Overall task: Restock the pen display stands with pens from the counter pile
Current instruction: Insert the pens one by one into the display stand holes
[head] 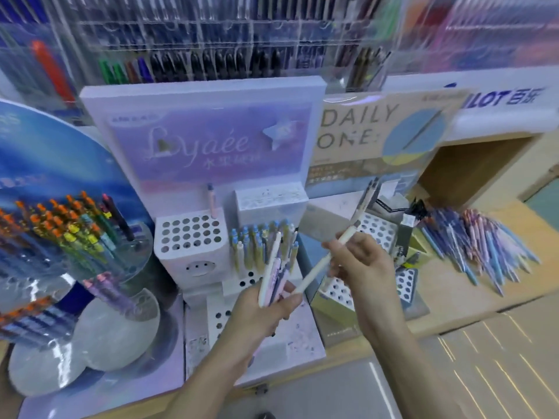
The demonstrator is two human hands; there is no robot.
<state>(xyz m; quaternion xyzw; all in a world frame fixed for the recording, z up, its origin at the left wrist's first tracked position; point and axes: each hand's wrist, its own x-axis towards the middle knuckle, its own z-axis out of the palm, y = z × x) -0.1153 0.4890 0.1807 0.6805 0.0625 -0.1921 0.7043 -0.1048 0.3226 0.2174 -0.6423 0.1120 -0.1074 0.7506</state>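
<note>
My left hand grips a bundle of pastel pens, tips up, in front of the lilac display stand. My right hand pinches one cream pen, held slanted between the two hands. The stand's white holed block holds a single pink pen. Beside it a row of blue-capped pens stands upright. The counter pile of blue and pink pens lies at the right on the wooden counter.
A beige "Daily One" stand with holed trays is right of the lilac one. At the left, a round clear rotating stand carries orange and yellow pens. Wall racks of pens fill the back. An open wooden cubby sits behind the pile.
</note>
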